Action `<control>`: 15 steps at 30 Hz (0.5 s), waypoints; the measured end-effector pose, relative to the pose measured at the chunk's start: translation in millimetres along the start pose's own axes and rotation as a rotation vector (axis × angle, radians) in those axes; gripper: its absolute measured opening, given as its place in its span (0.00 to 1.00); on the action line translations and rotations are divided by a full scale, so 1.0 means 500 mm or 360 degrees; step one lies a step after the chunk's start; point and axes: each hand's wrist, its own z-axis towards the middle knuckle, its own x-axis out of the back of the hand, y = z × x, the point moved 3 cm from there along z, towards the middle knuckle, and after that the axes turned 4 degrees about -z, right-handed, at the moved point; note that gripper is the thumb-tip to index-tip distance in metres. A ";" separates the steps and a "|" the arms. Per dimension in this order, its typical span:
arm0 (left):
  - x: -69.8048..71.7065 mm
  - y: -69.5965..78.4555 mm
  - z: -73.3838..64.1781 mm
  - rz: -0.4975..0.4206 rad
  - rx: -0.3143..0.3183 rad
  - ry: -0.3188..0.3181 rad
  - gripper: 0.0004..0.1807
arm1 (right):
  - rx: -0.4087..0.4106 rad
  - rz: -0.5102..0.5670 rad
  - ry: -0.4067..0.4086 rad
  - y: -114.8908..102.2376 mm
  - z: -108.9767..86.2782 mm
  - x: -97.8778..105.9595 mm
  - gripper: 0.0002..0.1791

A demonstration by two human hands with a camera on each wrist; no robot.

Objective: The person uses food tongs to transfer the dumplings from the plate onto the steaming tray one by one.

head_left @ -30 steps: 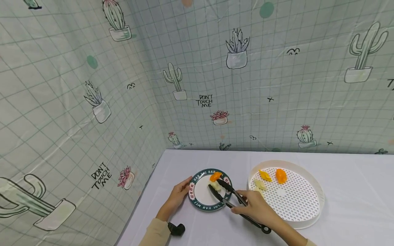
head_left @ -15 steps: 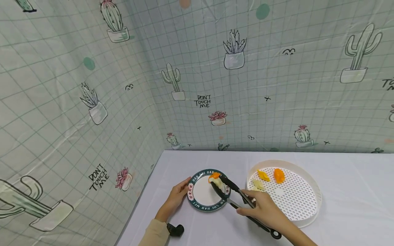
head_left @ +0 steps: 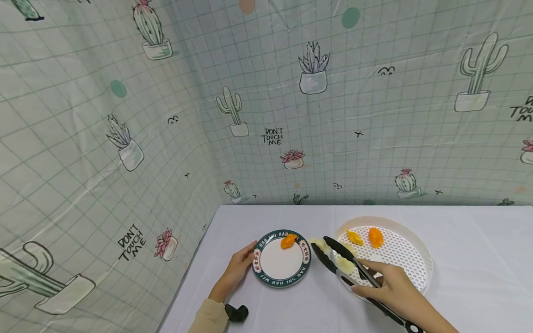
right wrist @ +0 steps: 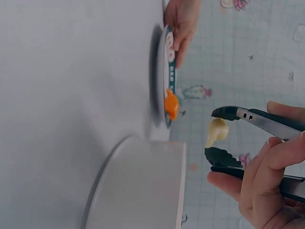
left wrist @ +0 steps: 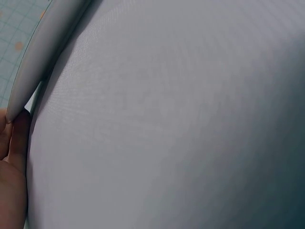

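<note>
My left hand [head_left: 240, 266] grips the left rim of a round white plate [head_left: 276, 263] with a green patterned border. In the left wrist view its fingers [left wrist: 19, 138] are at the plate's edge. A small, lumpy orange piece [head_left: 288, 241] lies at the plate's upper right. My right hand [head_left: 393, 286] holds black-tipped metal tongs [head_left: 362, 273]. Between the tong tips is a pale yellow piece [right wrist: 218, 131] with a rounded bulb and narrow neck. The tips are right of the plate, beside the left rim of a white perforated tray [head_left: 430, 263].
On the tray lie a yellow piece [head_left: 354, 237], an orange piece [head_left: 376, 237] and a pale yellow piece [head_left: 345, 265], partly behind the tongs. A black curved object [head_left: 237, 313] is at my left wrist. A printed grid curtain [head_left: 333, 115] stands behind the white table [head_left: 479, 259].
My right hand has carried the tongs and the pale yellow piece rightward, from over the plate to the tray's left side. The orange piece stays on the plate; my left hand holds still.
</note>
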 end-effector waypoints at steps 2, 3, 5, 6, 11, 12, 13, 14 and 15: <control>0.001 0.000 0.000 0.0015 -0.0002 0.0003 0.25 | -0.0001 -0.0036 0.0021 0.010 -0.008 0.014 0.39; 0.002 0.000 0.000 0.0014 -0.0001 0.0005 0.25 | -0.0010 -0.0056 0.0028 0.016 -0.010 0.020 0.39; 0.002 -0.001 0.000 0.0016 0.0012 0.0009 0.25 | -0.0031 -0.0094 0.0039 0.026 -0.017 0.032 0.39; 0.002 -0.002 0.000 0.0015 0.0010 0.0010 0.25 | -0.0040 -0.0113 0.0044 0.032 -0.019 0.038 0.40; 0.001 -0.002 0.001 0.0001 0.0006 0.0013 0.25 | -0.0091 -0.0158 0.0076 0.057 -0.031 0.064 0.40; 0.001 -0.002 0.001 -0.0001 -0.0001 0.0014 0.25 | -0.0092 -0.0173 0.0082 0.062 -0.033 0.069 0.40; 0.000 -0.002 0.001 0.0001 -0.0005 0.0015 0.25 | -0.0096 -0.0189 0.0089 0.067 -0.034 0.074 0.40; -0.001 -0.003 0.002 0.0003 -0.0004 0.0017 0.25 | -0.0105 -0.0213 0.0094 0.073 -0.036 0.078 0.40; -0.001 -0.002 0.002 0.0004 -0.0008 0.0017 0.25 | -0.0117 -0.0229 0.0095 0.078 -0.038 0.082 0.40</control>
